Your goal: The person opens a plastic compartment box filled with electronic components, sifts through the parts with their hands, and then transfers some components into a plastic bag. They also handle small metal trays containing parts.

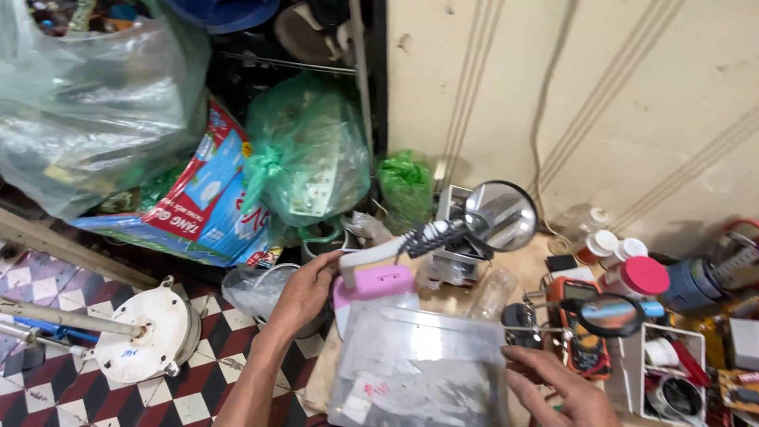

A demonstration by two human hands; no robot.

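1. Gripping the white neck of the pink-based lamp, the left hand is closed around it.
2. Right hand rests half-open against the clear plastic box, low on the workbench.

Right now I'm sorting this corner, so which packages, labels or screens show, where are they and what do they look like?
Printed carton: flattened, red and blue, leaning under the green bag at left.
Clear plastic box: front centre, rectangular, small red mark on its lid; right hand at its edge.
Multimeter: right of the box, orange and black, small grey screen.
Bottles: back right, white and pink caps.
Left hand: beside the pink lamp base.
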